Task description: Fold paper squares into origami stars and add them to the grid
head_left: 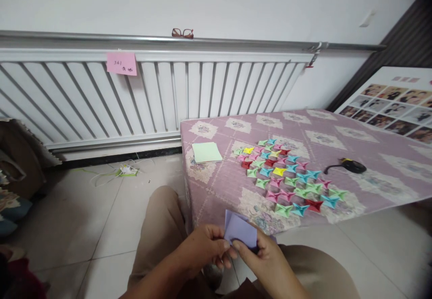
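Holding purple paper (pixel 243 232) in both hands, between the knees (pixel 165 202) and at the near edge of the counter (pixel 219 191). With the left hand (pixel 206 246), pinching near the lower left corner; with the right hand (pixel 265 255), gripping the lower right part, thumb in front and most other fingers out of sight behind. So fingers narrow on both sides, closed on the paper. Behind the front layer, at upper left, another purple layer; impossible to tell whether part of one folded sheet or a separate one.

Judging from the flat panels, apparently at an early step: folding or lining up the paper, with no raised points formed. Next, probably calls for bringing the edges level and pressing a crease with one thumb while keeping the other hand steady.

Farther back on the counter, uneven rows of small folded paper pieces (pixel 279 171) in pink, green, blue, yellow and red; left of them, pale green paper (pixel 207 152), flat. Well apart at right, a black object (pixel 354 166), hard to identify.
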Motion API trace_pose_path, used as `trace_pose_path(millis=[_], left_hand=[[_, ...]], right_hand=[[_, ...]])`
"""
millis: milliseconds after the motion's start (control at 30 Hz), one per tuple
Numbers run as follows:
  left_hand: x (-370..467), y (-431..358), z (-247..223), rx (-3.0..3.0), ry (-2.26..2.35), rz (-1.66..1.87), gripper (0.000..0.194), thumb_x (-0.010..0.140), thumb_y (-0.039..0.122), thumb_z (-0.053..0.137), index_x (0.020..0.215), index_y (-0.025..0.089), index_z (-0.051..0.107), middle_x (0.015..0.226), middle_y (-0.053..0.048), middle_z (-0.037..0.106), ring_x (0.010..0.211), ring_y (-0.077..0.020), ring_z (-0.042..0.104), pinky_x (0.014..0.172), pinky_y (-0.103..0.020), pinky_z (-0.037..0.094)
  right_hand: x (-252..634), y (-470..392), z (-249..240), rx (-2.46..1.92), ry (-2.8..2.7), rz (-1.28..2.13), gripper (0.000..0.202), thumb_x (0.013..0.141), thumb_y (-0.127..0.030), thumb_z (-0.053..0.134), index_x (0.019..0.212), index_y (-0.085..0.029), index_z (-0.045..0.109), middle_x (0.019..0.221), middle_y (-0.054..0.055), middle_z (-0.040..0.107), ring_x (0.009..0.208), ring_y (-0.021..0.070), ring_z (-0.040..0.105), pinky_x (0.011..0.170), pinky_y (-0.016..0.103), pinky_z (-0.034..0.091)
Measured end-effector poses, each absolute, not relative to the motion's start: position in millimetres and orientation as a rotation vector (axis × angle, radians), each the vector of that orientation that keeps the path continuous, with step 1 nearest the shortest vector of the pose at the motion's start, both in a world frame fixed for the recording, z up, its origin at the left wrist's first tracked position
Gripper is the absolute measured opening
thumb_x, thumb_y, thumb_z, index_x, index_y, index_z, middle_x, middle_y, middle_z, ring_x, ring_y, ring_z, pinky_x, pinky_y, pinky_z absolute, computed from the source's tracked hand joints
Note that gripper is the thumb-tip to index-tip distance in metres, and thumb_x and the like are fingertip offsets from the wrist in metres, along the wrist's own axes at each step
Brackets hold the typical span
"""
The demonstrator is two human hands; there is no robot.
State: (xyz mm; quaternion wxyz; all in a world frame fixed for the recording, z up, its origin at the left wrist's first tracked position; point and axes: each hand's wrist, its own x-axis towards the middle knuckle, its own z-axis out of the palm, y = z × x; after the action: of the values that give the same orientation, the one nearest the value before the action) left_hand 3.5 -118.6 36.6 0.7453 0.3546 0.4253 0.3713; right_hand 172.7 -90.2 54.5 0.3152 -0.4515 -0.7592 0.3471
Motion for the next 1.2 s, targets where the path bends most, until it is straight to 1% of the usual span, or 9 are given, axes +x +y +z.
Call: trace_pose_path(millis=[200, 533, 700, 767, 833, 933, 1000, 1067, 1200], left_hand=[[7, -119, 34, 0.758, 0.93, 0.841, 0.038, 0.063, 0.043, 0.069, 0.082, 0.012, 0.062, 0.079, -0.004, 0.065, 0.055, -0.0089, 0.056, 0.052, -0.022, 0.038], [11, -119, 32, 0.728, 0.976, 0.904, 0.043, 0.065, 0.051, 0.067, 0.078, 0.012, 0.059, 0.076, -0.006, 0.066, 0.052, -0.0098, 0.056, 0.049, -0.021, 0.038], [15, -119, 30, 0.845, 1.076, 0.943, 0.043, 0.067, 0.055, 0.061, 0.077, 0.013, 0.059, 0.075, -0.005, 0.067, 0.051, -0.0098, 0.053, 0.049, -0.023, 0.036], [14, -120, 25, 0.899, 1.077, 0.963, 0.044, 0.07, 0.056, 0.059, 0.078, 0.013, 0.06, 0.075, -0.005, 0.066, 0.051, -0.01, 0.053, 0.05, -0.023, 0.037], [13, -120, 22, 0.953, 1.071, 0.982, 0.046, 0.071, 0.058, 0.057, 0.079, 0.013, 0.061, 0.073, -0.004, 0.065, 0.051, -0.0106, 0.053, 0.051, -0.024, 0.037], [12, -121, 20, 1.0, 1.083, 0.987, 0.051, 0.071, 0.063, 0.057, 0.077, 0.013, 0.062, 0.067, -0.003, 0.062, 0.051, -0.0113, 0.052, 0.051, -0.024, 0.038], [11, -122, 20, 1.004, 1.093, 0.973, 0.053, 0.07, 0.066, 0.058, 0.075, 0.013, 0.061, 0.064, -0.002, 0.06, 0.05, -0.0111, 0.05, 0.05, -0.024, 0.037], [11, -123, 19, 1.012, 1.079, 0.965, 0.054, 0.07, 0.066, 0.06, 0.074, 0.013, 0.062, 0.065, -0.002, 0.06, 0.051, -0.011, 0.05, 0.051, -0.023, 0.036], [9, -124, 11, 1.005, 1.03, 1.004, 0.053, 0.07, 0.064, 0.064, 0.082, 0.013, 0.064, 0.067, -0.001, 0.058, 0.057, -0.0113, 0.049, 0.054, -0.022, 0.037]], right_hand=[[170, -92, 51, -1.318, -1.894, 0.916, 0.023, 0.077, -0.042, 0.057, 0.074, -0.019, 0.064, 0.067, 0.003, 0.065, 0.066, 0.0196, 0.061, 0.058, 0.027, 0.049], [167, -90, 54, -1.291, -1.921, 0.843, 0.028, 0.084, -0.045, 0.052, 0.079, -0.021, 0.065, 0.069, 0.003, 0.064, 0.066, 0.0187, 0.061, 0.062, 0.028, 0.05], [167, -87, 52, -1.22, -1.874, 0.476, 0.022, 0.082, -0.041, 0.056, 0.089, -0.023, 0.068, 0.096, 0.008, 0.066, 0.09, 0.0229, 0.062, 0.077, 0.033, 0.052], [166, -87, 50, -1.243, -1.803, 0.395, 0.023, 0.08, -0.041, 0.058, 0.091, -0.023, 0.068, 0.113, 0.011, 0.062, 0.102, 0.0252, 0.059, 0.077, 0.032, 0.053], [164, -88, 47, -1.256, -1.73, 0.47, 0.025, 0.08, -0.042, 0.058, 0.089, -0.022, 0.069, 0.12, 0.013, 0.059, 0.103, 0.0258, 0.059, 0.072, 0.03, 0.053], [160, -93, 43, -1.227, -1.62, 0.877, 0.029, 0.084, -0.047, 0.055, 0.084, -0.02, 0.066, 0.087, 0.009, 0.068, 0.078, 0.0209, 0.064, 0.063, 0.028, 0.052], [158, -96, 41, -1.211, -1.538, 1.124, 0.032, 0.084, -0.049, 0.053, 0.084, -0.02, 0.064, 0.063, 0.001, 0.062, 0.06, 0.0169, 0.058, 0.058, 0.026, 0.049], [157, -97, 39, -1.23, -1.478, 1.208, 0.033, 0.083, -0.052, 0.054, 0.082, -0.019, 0.063, 0.056, -0.002, 0.057, 0.055, 0.0153, 0.054, 0.055, 0.025, 0.046], [156, -99, 39, -1.278, -1.476, 1.132, 0.034, 0.078, -0.052, 0.058, 0.077, -0.019, 0.065, 0.062, -0.001, 0.059, 0.058, 0.0151, 0.053, 0.055, 0.023, 0.044]])
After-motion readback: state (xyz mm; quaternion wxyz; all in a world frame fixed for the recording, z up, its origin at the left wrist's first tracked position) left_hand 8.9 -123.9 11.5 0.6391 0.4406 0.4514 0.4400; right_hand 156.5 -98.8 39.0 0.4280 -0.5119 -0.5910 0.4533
